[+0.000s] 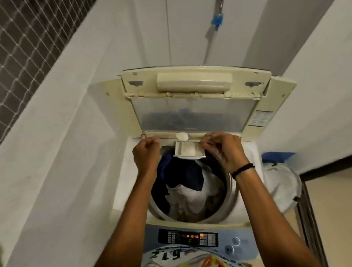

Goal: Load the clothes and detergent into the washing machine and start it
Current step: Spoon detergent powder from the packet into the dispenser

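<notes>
The top-loading washing machine point(130, 175) stands open, its folded lid point(194, 108) raised at the back. Dark blue and white clothes point(185, 181) fill the drum. A white detergent drawer point(188, 150) is pulled out over the drum's far rim. Just above it is a small scoop of white powder point(181, 136), whose thin handle runs right into the pinched fingers of my right hand point(225, 150). My left hand point(146, 154) is curled into a fist at the drum's far left rim, with nothing visible in it. The control panel point(187, 236) shows lit red digits.
White walls close in on the left and right of the machine. A laundry basket with pale cloth point(280, 180) stands at its right side, with something blue point(278, 157) behind it. A hose with a blue fitting point(217, 21) hangs on the back wall. A netted window point(16, 40) is at the upper left.
</notes>
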Tool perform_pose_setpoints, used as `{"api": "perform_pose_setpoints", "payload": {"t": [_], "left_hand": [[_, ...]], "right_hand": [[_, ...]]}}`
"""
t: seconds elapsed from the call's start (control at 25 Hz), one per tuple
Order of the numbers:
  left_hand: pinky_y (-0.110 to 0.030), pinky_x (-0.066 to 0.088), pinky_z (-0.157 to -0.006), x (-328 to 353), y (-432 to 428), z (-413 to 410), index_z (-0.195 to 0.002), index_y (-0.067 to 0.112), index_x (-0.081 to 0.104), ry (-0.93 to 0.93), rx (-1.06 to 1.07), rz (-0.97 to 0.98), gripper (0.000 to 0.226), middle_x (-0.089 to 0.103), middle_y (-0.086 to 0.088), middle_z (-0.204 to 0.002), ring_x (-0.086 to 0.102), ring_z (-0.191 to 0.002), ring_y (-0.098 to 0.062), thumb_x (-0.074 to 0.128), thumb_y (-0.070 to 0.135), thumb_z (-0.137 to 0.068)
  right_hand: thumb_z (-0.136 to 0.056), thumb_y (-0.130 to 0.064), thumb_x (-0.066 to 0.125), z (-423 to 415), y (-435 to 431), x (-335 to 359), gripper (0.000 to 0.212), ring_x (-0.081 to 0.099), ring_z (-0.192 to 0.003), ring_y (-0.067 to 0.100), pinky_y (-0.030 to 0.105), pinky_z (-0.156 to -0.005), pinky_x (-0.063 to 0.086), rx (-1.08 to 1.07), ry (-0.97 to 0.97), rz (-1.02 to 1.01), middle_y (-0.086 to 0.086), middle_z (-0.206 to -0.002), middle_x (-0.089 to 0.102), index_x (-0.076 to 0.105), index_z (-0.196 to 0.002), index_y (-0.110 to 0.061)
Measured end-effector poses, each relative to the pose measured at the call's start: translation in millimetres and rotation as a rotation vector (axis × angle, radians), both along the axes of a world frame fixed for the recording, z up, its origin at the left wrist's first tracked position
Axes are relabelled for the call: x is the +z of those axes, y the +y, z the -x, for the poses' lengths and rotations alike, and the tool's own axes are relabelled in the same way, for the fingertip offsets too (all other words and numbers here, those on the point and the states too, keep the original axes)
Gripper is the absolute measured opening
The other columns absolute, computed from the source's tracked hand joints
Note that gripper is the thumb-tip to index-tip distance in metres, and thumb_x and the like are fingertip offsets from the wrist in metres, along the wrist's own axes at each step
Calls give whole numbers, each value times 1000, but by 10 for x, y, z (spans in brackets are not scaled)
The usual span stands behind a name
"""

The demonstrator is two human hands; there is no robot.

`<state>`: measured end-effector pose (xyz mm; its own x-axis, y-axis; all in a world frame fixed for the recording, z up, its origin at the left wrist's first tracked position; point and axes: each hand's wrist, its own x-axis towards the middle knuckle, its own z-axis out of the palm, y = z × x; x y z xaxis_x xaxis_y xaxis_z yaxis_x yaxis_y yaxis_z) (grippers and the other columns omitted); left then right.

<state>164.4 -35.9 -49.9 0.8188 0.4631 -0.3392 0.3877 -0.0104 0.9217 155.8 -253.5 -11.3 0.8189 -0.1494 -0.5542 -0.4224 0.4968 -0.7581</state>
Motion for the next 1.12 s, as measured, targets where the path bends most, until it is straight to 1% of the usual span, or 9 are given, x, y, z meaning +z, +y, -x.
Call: {"api": "perform_pose_setpoints", "payload": {"t": [0.12, 0.2, 0.28, 0.36, 0.48, 0.68, 0.8, 0.92, 1.12], "left_hand": [[-29, 56, -68, -528, -287, -225, -87, 10, 68, 291, 13, 247, 7, 66, -2, -72, 62, -64, -15, 61, 12, -90], [-21, 50, -55, -843, -413, -308, -81, 11, 60, 442, -4, 338, 15, 55, -1, -66, 51, -54, -10, 57, 10, -96], [-22, 50, -51, -1110, -495, -345, -93, 5, 63, 524, 33, 417, 7, 53, -5, -64, 49, -52, -12, 58, 10, -95], [-26, 53, -51, -1307, -552, -355, -112, -1, 62, 557, 92, 468, 21, 56, -8, -65, 52, -52, -14, 60, 8, -93], [-26, 57, -50, -1385, -593, -401, -115, -4, 62, 529, 153, 521, 24, 63, -13, -71, 59, -57, -18, 60, 4, -92], [-24, 56, -44, -1427, -558, -418, -120, -4, 59, 513, 176, 569, 28, 66, -16, -83, 64, -69, -20, 60, -1, -92], [-23, 54, -44, -1439, -553, -403, -125, -6, 57, 525, 166, 578, 32, 67, -16, -85, 65, -69, -20, 59, 1, -93], [-21, 53, -44, -1427, -575, -397, -126, -6, 57, 524, 151, 572, 35, 67, -16, -84, 65, -66, -19, 59, -1, -91], [-24, 55, -45, -1370, -595, -385, -125, -7, 56, 502, 149, 573, 37, 66, -18, -84, 64, -65, -20, 60, -6, -89]], "right_hand": [[-90, 11, 47, -100, -154, -505, 19, 73, -74, 29, 33, -66, 62, -100, 80, 84, 15, -70, 73, 65, -92, 9], [-92, 5, 50, -121, -139, -855, 19, 71, -77, 31, 33, -66, 61, -92, 105, 221, 18, -77, 73, 69, -92, 3], [-92, -1, 55, -108, -76, -1174, 20, 71, -86, 34, 37, -82, 59, 14, 43, 549, 18, -87, 74, 74, -92, -3], [-92, -4, 56, -20, 18, -1331, 22, 69, -95, 30, 24, -88, 51, 199, -68, 916, 15, -98, 75, 76, -100, -5], [-89, 5, 55, 116, 149, -1366, 29, 68, -102, 28, 23, -92, 49, 278, -227, 1141, 15, -109, 74, 73, -111, -2], [-81, 14, 58, 179, 197, -1402, 34, 70, -98, 32, 36, -94, 53, 307, -383, 1278, 18, -105, 74, 72, -110, 2], [-79, 15, 60, 200, 228, -1376, 33, 72, -90, 30, 33, -89, 55, 345, -413, 1310, 17, -99, 75, 73, -105, 1], [-76, 19, 57, 176, 224, -1394, 39, 72, -94, 30, 28, -92, 49, 356, -364, 1299, 17, -102, 74, 72, -108, 2], [-73, 22, 59, 168, 223, -1392, 41, 72, -95, 31, 30, -93, 48, 338, -358, 1339, 18, -102, 74, 72, -108, 2]]}}
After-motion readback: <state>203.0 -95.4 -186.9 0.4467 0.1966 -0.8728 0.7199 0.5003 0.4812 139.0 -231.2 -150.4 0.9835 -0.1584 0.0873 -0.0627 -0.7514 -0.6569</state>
